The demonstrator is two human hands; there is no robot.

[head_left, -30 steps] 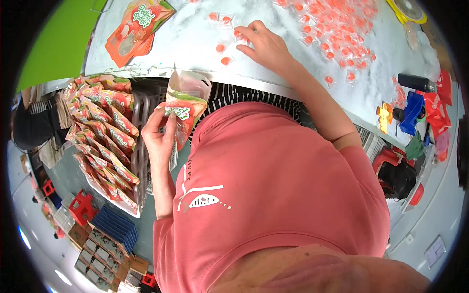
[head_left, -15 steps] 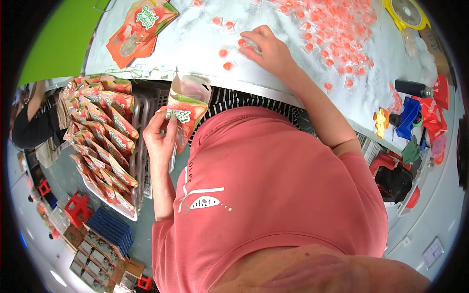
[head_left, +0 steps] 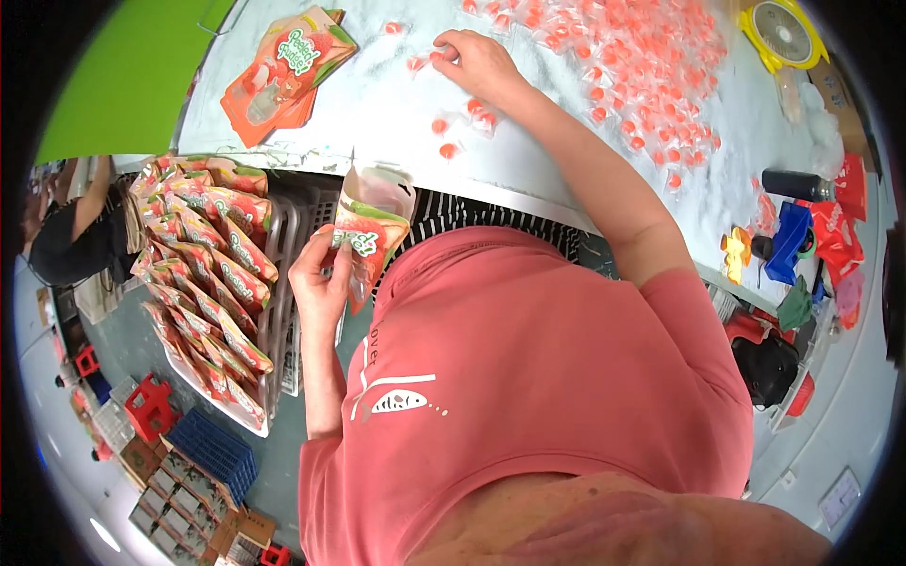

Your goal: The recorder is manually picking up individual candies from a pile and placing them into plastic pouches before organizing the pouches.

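My left hand (head_left: 319, 275) holds an open orange-and-green stand-up pouch (head_left: 366, 231) upright just below the table's front edge. My right hand (head_left: 479, 64) reaches far across the pale table (head_left: 377, 113), fingers curled around small orange wrapped candies (head_left: 436, 58) at its fingertips. A few loose candies (head_left: 451, 134) lie between that hand and the table edge. A big spread of the same candies (head_left: 642, 75) covers the table to the right of my arm.
A stack of flat empty pouches (head_left: 283, 71) lies at the table's far left. Filled pouches (head_left: 203, 283) stand in rows in a crate on my left. A yellow fan (head_left: 781, 33), a dark bottle (head_left: 793, 184) and blue and red items (head_left: 802, 241) sit at right. Another person (head_left: 66, 236) works at far left.
My right hand has slid farther up and left across the table to the candies there. The left hand keeps the pouch in about the same place.
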